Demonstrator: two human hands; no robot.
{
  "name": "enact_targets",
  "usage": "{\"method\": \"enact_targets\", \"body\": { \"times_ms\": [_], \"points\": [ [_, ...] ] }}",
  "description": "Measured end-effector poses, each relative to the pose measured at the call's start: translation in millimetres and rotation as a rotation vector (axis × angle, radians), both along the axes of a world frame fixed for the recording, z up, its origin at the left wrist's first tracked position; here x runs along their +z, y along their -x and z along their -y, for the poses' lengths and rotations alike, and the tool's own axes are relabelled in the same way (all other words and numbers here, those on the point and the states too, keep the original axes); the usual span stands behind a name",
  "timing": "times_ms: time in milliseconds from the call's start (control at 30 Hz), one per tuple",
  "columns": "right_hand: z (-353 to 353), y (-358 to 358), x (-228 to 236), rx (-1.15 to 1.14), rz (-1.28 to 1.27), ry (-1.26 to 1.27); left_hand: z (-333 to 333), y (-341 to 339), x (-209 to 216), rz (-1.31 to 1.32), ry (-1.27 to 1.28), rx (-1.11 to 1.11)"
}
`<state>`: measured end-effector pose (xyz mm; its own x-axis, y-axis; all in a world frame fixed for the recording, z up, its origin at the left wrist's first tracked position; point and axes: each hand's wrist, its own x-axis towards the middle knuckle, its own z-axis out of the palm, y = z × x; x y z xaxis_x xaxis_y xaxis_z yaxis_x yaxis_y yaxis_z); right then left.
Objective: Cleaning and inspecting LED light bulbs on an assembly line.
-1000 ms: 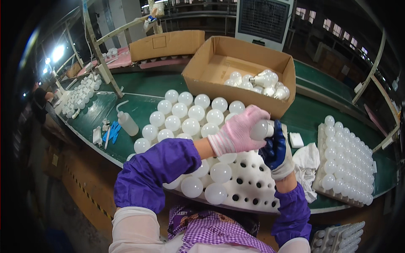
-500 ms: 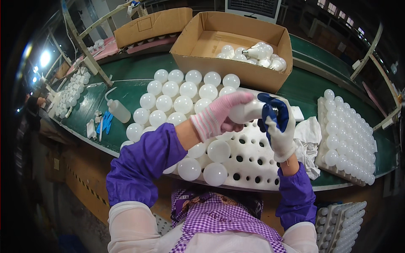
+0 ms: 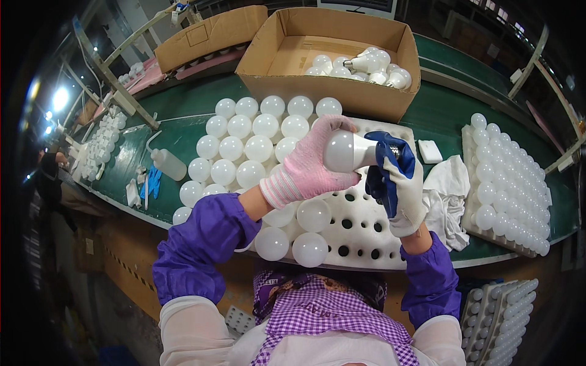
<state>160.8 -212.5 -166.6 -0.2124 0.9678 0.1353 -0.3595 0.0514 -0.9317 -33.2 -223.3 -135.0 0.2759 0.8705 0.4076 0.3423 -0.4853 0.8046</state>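
Note:
A white light bulb (image 3: 343, 151) lies sideways between my two hands, above a white foam tray (image 3: 360, 235). My left hand (image 3: 308, 160), in a pink glove with a striped cuff, is wrapped round the bulb's globe. At the other end my right hand (image 3: 400, 180), in a white glove with blue-coated fingers, grips the bulb near its metal screw base. Rows of bulbs (image 3: 250, 174) stand globe-up in the left part of the tray. Bare round holes show in the part under my right hand.
Behind the tray stands an open cardboard box (image 3: 332, 91) with loose bulbs. A squeeze bottle (image 3: 168, 163) and blue glove (image 3: 151, 182) lie left. To the right are a white cloth (image 3: 448, 198), a small white block (image 3: 430, 151) and another full bulb tray (image 3: 506, 183).
My left hand has turned and now wraps the globe more fully, palm round it. My right hand has shifted slightly down at the base end. The view has moved a little.

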Motion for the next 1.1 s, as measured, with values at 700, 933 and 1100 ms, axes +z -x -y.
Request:
{"method": "enact_targets", "body": {
  "times_ms": [700,933,1100],
  "points": [
    [-30.1,-7.8,-7.1,0.068,-0.112,-0.115,-8.3,-13.4,-10.8,0.229,0.263,0.153],
    [-30.0,-15.5,-10.7,0.250,-0.062,0.101,0.5,-21.5,-17.8,-0.026,-0.135,0.205],
    [-15.8,-24.5,-3.8,0.115,-0.011,-0.082,-8.7,-23.5,0.3,0.173,0.308,0.046]
  ]
}}
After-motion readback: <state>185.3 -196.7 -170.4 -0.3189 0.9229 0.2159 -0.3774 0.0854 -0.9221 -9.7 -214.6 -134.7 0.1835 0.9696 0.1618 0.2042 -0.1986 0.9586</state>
